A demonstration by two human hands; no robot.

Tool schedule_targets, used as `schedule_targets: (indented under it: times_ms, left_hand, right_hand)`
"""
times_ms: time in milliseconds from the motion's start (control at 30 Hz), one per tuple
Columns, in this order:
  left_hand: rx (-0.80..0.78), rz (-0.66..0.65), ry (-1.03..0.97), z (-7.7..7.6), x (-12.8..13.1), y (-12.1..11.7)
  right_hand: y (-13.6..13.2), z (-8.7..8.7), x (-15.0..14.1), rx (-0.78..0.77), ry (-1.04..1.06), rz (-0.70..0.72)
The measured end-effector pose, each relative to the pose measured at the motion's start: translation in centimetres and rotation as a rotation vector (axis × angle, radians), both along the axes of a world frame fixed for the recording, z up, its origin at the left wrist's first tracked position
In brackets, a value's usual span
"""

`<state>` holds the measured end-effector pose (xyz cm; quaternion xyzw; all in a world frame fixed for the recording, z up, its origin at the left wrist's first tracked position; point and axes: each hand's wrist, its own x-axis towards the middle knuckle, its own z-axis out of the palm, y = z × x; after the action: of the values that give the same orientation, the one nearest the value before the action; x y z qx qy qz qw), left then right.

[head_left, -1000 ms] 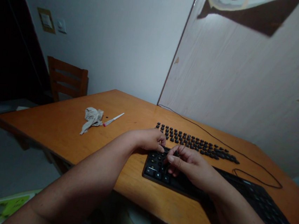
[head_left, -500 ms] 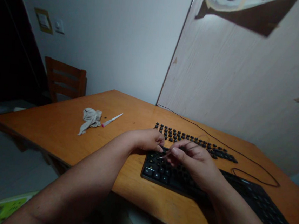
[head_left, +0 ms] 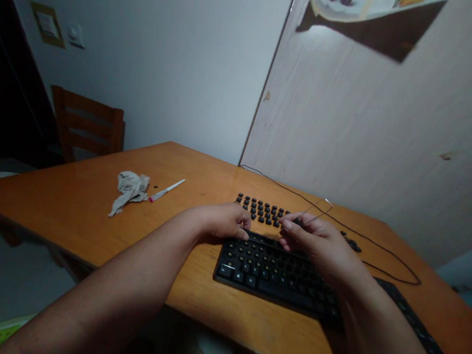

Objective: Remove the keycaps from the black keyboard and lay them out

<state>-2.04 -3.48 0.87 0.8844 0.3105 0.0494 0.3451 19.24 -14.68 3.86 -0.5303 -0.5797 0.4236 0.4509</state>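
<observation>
A black keyboard [head_left: 283, 294] lies along the table's near edge. Many of its keys at the left have lost their caps; the bottom-left ones still carry theirs. At its back left corner rests my left hand [head_left: 229, 221], fingers curled and thumb on the rim, holding it. My right hand [head_left: 311, 237] is raised over the back edge, pinching a wire keycap puller [head_left: 328, 201] whose thin loop points up and away. A small dark piece shows by these fingers, too blurred to name. Beyond, loose black keycaps [head_left: 261, 208] lie in rows, partly hidden behind my right hand.
On the wooden table [head_left: 203, 168] to the left are a crumpled grey cloth [head_left: 130, 189], a brush with a white handle [head_left: 168, 190] and a small dark bit. A black cable [head_left: 398, 262] loops at the right. A wooden chair [head_left: 86, 123] stands beyond the left side.
My right hand has lifted from the keyboard's left keys and moved up and right, the puller's loop turning from the keys to point away. My left hand stays at the corner.
</observation>
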Motion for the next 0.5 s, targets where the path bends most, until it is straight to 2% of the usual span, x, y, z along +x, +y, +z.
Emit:
schedule_targets:
  times_ms: [100,267,500]
  left_hand:
    - [-0.015,0.007,-0.01,-0.1,0.0,0.0]
    - [-0.013,0.019,-0.01,0.1,-0.1,-0.2]
    - [0.006,0.019,-0.006,0.3,-0.1,-0.5]
  right_hand:
    - [0.0,-0.1,0.0,-0.033,0.022,0.009]
    - [-0.3,0.1,-0.5,0.006,0.037,0.033]
    - [-0.8,0.0,-1.2,0.043,-0.007,0.137]
